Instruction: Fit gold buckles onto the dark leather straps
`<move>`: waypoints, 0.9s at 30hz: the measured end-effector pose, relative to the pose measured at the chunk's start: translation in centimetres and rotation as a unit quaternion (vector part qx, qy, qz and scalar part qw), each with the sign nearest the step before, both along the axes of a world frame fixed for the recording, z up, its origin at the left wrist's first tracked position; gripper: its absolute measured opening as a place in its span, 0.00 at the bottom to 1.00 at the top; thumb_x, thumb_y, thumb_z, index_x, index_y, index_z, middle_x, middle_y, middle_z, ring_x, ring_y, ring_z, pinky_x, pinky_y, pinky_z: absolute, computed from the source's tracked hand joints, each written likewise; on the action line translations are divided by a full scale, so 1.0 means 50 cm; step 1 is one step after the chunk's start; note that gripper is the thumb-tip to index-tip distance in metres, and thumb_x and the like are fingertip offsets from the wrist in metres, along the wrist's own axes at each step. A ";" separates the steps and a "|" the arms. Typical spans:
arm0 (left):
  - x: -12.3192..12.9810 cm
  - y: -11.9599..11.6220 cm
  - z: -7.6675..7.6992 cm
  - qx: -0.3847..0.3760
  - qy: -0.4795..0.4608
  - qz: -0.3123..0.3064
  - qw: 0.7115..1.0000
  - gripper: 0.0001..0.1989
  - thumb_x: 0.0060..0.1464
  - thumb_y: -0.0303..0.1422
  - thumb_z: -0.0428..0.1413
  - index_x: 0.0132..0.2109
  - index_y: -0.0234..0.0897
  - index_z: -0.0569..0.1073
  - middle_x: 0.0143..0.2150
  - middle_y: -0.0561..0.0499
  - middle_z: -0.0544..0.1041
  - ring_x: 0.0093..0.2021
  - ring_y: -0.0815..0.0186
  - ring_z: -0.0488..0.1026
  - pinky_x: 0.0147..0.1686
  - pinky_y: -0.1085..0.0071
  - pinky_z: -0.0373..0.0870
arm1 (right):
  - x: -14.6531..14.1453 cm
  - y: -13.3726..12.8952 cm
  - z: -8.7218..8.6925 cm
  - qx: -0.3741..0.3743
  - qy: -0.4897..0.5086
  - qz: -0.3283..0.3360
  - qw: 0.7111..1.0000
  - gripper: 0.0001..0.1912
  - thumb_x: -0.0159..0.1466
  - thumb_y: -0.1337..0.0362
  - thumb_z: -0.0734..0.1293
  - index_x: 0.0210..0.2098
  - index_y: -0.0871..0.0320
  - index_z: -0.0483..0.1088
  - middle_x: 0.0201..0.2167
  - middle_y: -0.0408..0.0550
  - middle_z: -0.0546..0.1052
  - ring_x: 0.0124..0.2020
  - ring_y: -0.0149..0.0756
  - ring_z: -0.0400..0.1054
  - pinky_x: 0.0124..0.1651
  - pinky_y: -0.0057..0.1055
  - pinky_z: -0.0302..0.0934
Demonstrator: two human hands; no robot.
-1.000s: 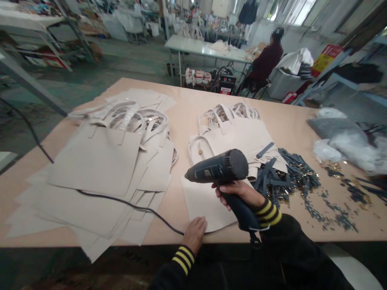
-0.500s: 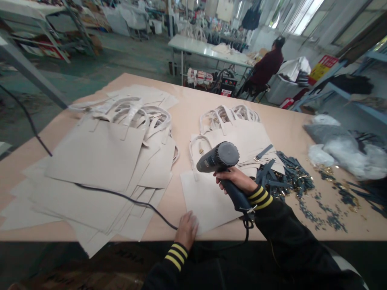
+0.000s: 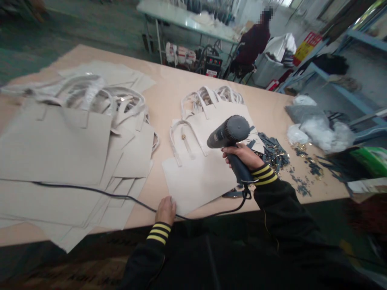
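My right hand (image 3: 242, 155) grips the black handle of a dark blue heat gun (image 3: 228, 132), held up over a flat cream tote bag (image 3: 196, 181). The bag's looped handle lies on its upper part. My left hand (image 3: 166, 210) rests on the table's near side, touching the bag's lower left edge, with nothing held. A black power cord (image 3: 121, 197) runs from the heat gun's base across the table and over a large pile of flat cream bag panels (image 3: 54, 141). Another stack of cream totes (image 3: 217, 112) lies just beyond the heat gun.
Dark blue straps with metal buckles (image 3: 273, 153) lie heaped on the pale wooden table (image 3: 181, 76), with loose bits scattered to their right. White and grey bags (image 3: 317, 129) sit further right. A seated co-worker (image 3: 250, 44) is beyond the table, by another table and machinery.
The whole view has swung, so the table and bags sit further left and higher in the frame. The heat gun stands more upright, and my left hand stays on the bag's edge.
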State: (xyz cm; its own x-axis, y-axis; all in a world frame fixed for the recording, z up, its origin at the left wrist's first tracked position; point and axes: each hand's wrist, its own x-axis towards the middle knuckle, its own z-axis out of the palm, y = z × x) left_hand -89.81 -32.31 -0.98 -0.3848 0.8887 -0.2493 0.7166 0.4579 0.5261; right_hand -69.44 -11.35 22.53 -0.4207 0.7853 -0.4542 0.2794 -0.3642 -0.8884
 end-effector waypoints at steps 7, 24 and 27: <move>0.008 -0.073 0.022 -0.125 -0.032 0.024 0.991 0.06 0.53 0.29 0.47 0.36 0.37 0.68 0.30 0.48 0.73 0.35 0.59 0.72 0.37 0.65 0.66 | 0.110 -0.084 0.031 -0.036 -0.020 -0.002 0.999 0.13 0.54 0.63 0.68 0.36 0.63 0.67 0.27 0.47 0.69 0.23 0.30 0.65 0.20 0.25 0.62; 0.013 0.056 0.023 -0.047 0.071 0.125 0.989 0.20 0.50 0.35 0.53 0.47 0.25 0.65 0.47 0.35 0.66 0.50 0.51 0.62 0.47 0.56 0.59 | 0.159 -0.251 -0.028 -0.189 -0.037 0.218 0.957 0.13 0.53 0.58 0.67 0.25 0.63 0.66 0.16 0.42 0.68 0.15 0.26 0.62 0.19 0.24 0.57; 0.023 0.104 0.030 -0.047 0.107 0.136 0.984 0.27 0.43 0.36 0.56 0.46 0.18 0.62 0.46 0.26 0.65 0.50 0.42 0.60 0.45 0.53 0.57 | 0.238 -0.266 0.006 -0.123 -0.112 0.150 0.975 0.14 0.56 0.55 0.65 0.26 0.61 0.66 0.18 0.44 0.69 0.17 0.27 0.63 0.22 0.25 0.57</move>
